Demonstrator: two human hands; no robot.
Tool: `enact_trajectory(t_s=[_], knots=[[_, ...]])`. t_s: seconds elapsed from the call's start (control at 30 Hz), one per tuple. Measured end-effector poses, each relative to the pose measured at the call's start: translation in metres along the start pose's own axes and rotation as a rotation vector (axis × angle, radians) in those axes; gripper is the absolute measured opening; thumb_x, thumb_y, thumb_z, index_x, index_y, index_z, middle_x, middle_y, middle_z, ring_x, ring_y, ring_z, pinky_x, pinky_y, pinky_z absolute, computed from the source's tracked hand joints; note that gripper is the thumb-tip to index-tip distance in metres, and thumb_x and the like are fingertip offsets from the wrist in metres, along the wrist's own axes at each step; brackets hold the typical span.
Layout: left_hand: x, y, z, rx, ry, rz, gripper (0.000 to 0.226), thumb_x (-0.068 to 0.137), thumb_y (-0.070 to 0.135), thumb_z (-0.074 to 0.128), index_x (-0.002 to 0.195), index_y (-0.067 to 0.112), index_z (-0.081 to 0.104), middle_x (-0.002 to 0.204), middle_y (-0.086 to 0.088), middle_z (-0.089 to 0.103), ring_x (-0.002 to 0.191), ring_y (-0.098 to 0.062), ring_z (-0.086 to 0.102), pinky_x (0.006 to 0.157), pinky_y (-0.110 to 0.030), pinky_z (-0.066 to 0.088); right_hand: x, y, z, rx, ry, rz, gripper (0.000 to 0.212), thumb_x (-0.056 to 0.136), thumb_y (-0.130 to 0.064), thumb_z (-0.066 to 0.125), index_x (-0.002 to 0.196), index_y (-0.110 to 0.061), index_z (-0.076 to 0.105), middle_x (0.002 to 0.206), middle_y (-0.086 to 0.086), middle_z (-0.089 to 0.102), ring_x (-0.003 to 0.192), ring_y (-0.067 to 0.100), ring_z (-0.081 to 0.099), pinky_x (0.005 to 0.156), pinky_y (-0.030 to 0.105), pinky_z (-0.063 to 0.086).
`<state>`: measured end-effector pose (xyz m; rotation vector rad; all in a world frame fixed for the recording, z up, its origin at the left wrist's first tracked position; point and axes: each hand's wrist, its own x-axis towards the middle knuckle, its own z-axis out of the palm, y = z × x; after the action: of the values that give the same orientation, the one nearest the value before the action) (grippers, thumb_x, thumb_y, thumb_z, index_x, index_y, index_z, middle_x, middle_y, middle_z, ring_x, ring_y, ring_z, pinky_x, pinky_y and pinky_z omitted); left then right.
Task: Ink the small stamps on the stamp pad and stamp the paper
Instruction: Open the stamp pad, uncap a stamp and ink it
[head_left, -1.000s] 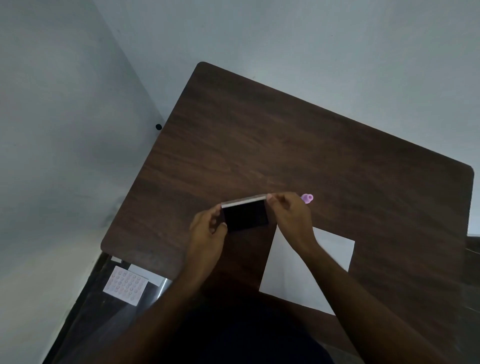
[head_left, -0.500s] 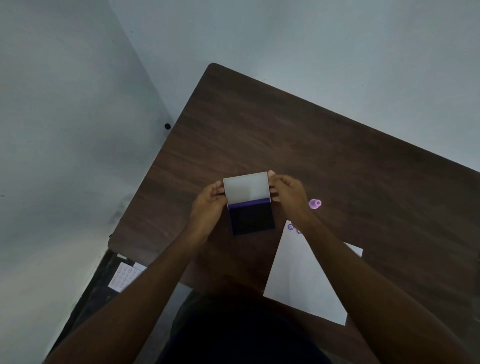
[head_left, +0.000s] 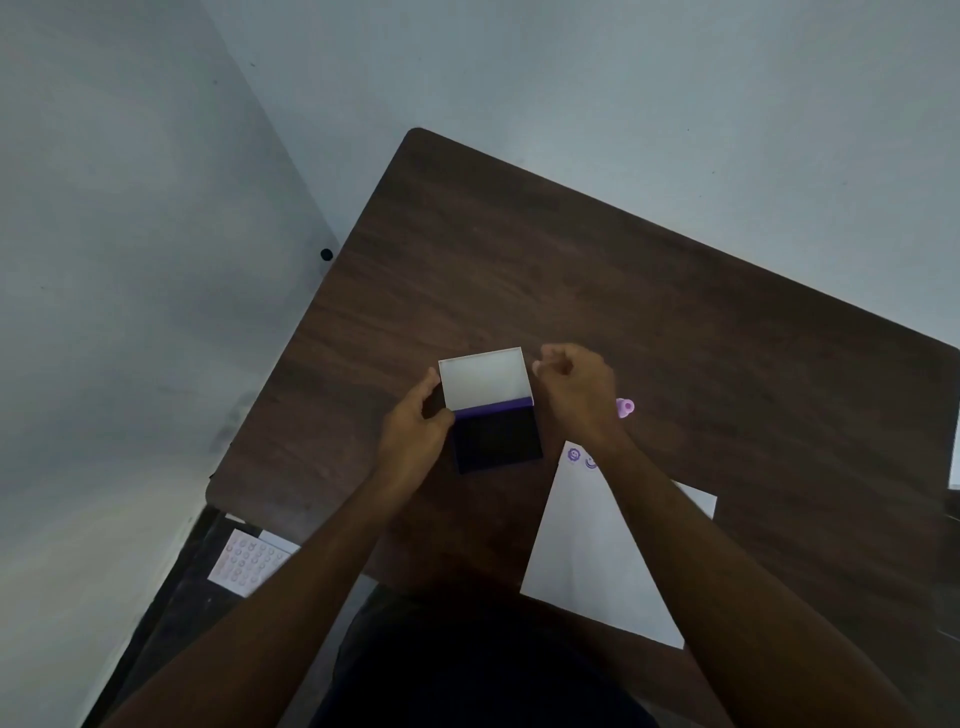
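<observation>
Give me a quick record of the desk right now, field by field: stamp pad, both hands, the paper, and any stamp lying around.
stamp pad: open, white lid flipped back, dark ink surface exposed
left hand: touching the pad's left edge
right hand: loosely curled just right of the lid, apparently holding nothing
paper: white sheet right of the pad, two purple prints near its top corner
stamp: small pink one on the table, behind the right hand

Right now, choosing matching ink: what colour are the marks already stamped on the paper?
Purple marks, clearest in the head view.
</observation>
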<state>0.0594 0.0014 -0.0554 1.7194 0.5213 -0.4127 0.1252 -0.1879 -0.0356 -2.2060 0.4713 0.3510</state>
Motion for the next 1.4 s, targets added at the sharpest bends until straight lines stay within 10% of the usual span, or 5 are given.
enact_trajectory(t_s=[0.23,0.83,1.4], knots=[[-0.006,-0.010,-0.004,0.060,0.077,0.071,0.055,0.089,0.010,0.056,0.135,0.038,0.043,0.138,0.015,0.051,0.126,-0.004,0.046,0.100,-0.042,0.047,0.007,0.006,-0.048,-0.583,-0.068,-0.236,0.018,0.088,-0.013,0.061,0.101,-0.003,0.068,0.107,0.014,0.067,0.100,0.025,0.054,0.090,0.033,0.038],[-0.021,-0.015,0.008,0.061,0.083,0.116,0.048,0.094,0.012,0.055,0.135,0.036,0.046,0.138,0.008,0.051,0.127,-0.010,0.047,0.078,-0.010,0.050,-0.017,0.045,-0.034,-0.658,-0.122,-0.105,0.031,0.082,-0.013,0.070,0.109,0.000,0.060,0.124,0.019,0.051,0.105,0.029,0.054,0.094,0.041,0.050],[-0.021,-0.027,0.006,0.097,0.045,0.088,0.049,0.094,0.012,0.051,0.136,0.037,0.045,0.140,0.010,0.050,0.128,-0.008,0.046,0.096,-0.032,0.049,-0.012,0.053,-0.033,-0.662,-0.161,-0.107,0.033,0.082,-0.015,0.071,0.110,-0.002,0.061,0.126,0.018,0.052,0.109,0.028,0.053,0.095,0.042,0.050]])
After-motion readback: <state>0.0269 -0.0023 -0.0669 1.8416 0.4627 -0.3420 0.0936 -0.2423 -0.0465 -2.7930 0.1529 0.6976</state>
